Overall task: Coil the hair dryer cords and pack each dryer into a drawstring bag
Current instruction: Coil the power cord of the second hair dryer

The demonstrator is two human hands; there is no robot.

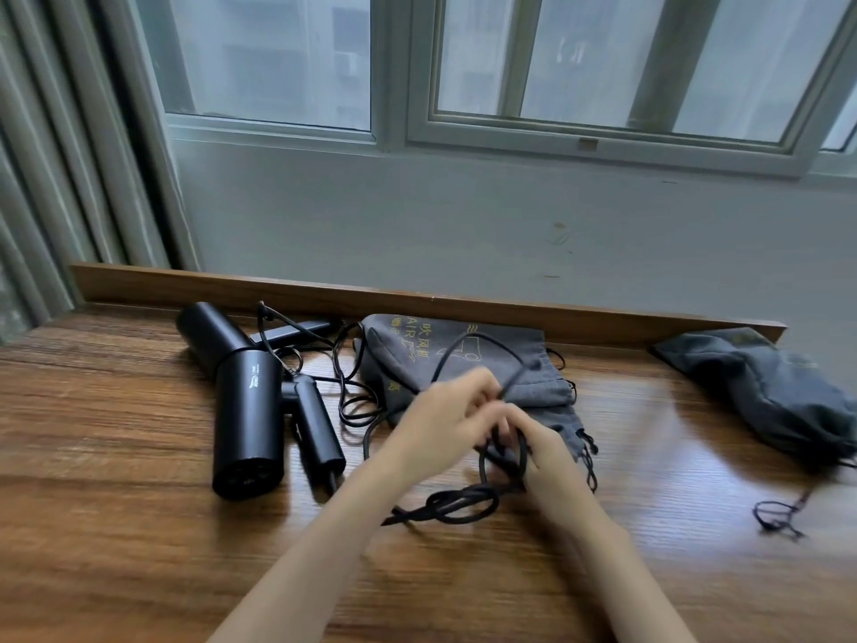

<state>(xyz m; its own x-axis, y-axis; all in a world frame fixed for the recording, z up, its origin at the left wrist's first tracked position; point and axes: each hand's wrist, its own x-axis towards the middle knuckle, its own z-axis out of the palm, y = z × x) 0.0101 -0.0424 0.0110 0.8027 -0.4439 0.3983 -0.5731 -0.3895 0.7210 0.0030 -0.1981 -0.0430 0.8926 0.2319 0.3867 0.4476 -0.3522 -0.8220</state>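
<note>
Both of our hands are working just in front of the flat grey bag [463, 364], the one with the gold print, which lies against the back lip of the wooden table [139, 526]. Our left hand [440, 420] has its fingers curled in and pinches the black cord [525, 457] right over the bag's near edge. A stretch of that cord arcs up across the bag's printed face.

Our right hand [545, 452], at the bag's near right corner, has its fingers wrapped round a few loops of the same cord. More loops droop onto the wood in front of the bag. It's all kinda blurry there, so we can't count them.

Left of the bag lies the near dryer [248, 424] with its handle folded alongside. A second dryer [208, 329] sits behind it, further left. Well off to the bag's right there's another grey bag [779, 401], lumpy, with its drawstring [779, 515] trailing on the table.
</note>
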